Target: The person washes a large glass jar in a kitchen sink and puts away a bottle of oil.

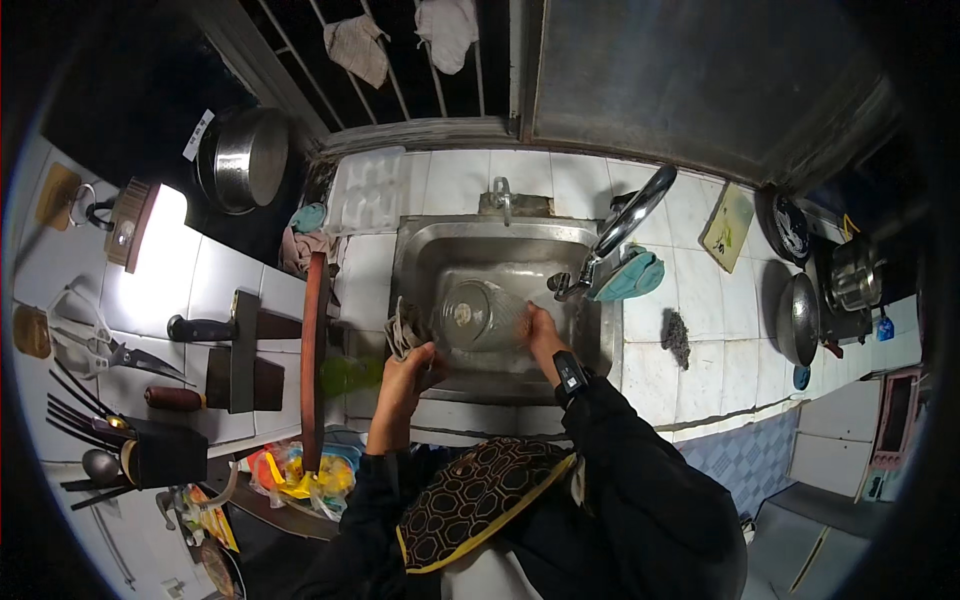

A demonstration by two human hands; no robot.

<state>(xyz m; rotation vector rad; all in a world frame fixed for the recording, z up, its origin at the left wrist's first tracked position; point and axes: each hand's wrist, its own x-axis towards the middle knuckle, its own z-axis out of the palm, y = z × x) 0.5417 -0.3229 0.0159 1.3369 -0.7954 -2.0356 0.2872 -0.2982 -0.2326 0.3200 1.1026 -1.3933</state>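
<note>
Tilted over the stainless steel sink (510,382) is a clear ribbed container (480,315), apparently glass, with its round base towards the left. My right hand (541,330) grips its right end; the fingers are partly hidden and blurred. My left hand (409,371) pinches a crumpled grey-brown rag (406,326) at the sink's left rim, just beside the container. A chrome faucet (637,210) arches in from the sink's right rear corner. Behind its base lies a folded teal cloth (630,276).
Left of the sink, a wooden cutting board (313,360) stands on edge. Knives (206,328) and scissors (124,352) hang near a lit lamp (154,225). On the right counter lie a dark scouring pad (676,339) and a wok (798,319). A clear plastic tray (367,191) sits at the back left.
</note>
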